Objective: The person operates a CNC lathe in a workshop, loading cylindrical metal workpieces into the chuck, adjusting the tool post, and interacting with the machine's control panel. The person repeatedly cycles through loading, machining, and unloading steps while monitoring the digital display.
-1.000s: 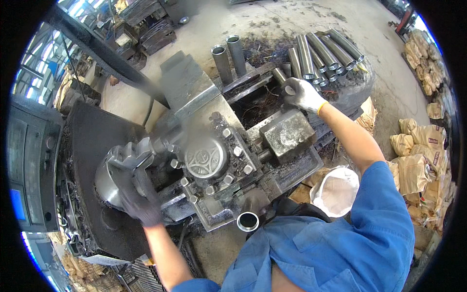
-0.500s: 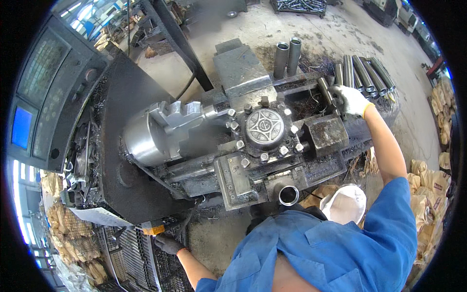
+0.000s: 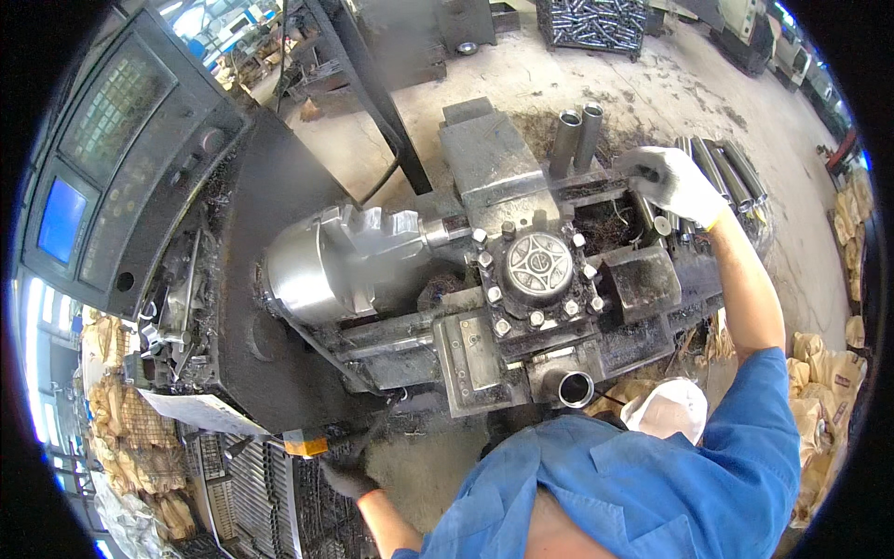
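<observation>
My right hand [image 3: 675, 184], in a white glove with dark-soiled fingers, hovers over the right end of the machine. Its fingers are loosely bent and apart from the thumb, and I see nothing between them. Under it lies a short metal tube [image 3: 662, 224], partly hidden by the hand. My left hand [image 3: 350, 479], dark-gloved, hangs at the lower left below an orange box [image 3: 305, 444]; its fingers blur into the dark background. Between them stands a lathe with a shiny chuck [image 3: 307, 273] and a round-capped tool post [image 3: 538, 265].
Two upright tubes [image 3: 575, 138] stand behind the bed, and several tubes [image 3: 722, 173] lie at the right. Another tube [image 3: 575, 388] stands at the front, by a white container [image 3: 669, 406]. A control panel [image 3: 63, 222] rises at left. A parts crate [image 3: 596, 26] sits far back.
The view has shifted, so the machine sits further right and lower. My right hand has moved up and left relative to the machine, off the short tube. My left hand stays by the orange box.
</observation>
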`<move>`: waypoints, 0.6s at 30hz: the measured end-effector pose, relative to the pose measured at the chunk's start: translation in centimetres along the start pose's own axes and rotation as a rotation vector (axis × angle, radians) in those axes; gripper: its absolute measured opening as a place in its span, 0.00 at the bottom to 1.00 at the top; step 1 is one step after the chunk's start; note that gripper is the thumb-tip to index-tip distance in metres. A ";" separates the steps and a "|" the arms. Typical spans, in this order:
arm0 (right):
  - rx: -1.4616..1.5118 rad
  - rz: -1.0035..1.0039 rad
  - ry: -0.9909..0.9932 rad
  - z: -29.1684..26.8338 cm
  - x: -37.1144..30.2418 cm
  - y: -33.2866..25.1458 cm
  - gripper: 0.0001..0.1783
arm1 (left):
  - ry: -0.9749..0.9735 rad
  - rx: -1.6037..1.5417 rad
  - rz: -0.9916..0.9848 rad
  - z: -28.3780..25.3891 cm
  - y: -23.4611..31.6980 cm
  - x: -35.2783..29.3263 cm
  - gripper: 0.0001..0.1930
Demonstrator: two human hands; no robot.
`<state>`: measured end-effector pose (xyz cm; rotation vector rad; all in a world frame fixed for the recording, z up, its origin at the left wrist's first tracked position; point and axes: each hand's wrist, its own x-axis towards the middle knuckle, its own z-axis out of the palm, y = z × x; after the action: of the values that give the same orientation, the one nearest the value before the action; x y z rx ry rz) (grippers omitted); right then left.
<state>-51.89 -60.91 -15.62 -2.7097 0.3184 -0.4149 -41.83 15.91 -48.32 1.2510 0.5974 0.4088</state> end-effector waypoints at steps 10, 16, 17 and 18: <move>0.087 -0.316 -0.274 8.0 11.9 -7.9 0.19 | -0.702 0.811 1.456 29.5 9.9 -16.8 0.29; 0.024 -0.397 -0.581 14.5 17.7 -13.0 0.29 | -0.846 0.941 1.629 39.1 11.3 -18.0 0.42; -0.074 -0.367 -0.656 16.2 18.7 -13.6 0.33 | -0.882 0.958 1.653 40.6 10.9 -17.7 0.43; 0.009 -0.424 -0.745 16.3 19.1 -15.2 0.33 | -0.923 1.001 1.645 41.4 10.3 -16.8 0.43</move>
<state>-26.32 -47.03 -19.31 -2.6808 -0.4623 0.4916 -28.76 -22.59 -27.07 2.4761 -1.3623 0.7879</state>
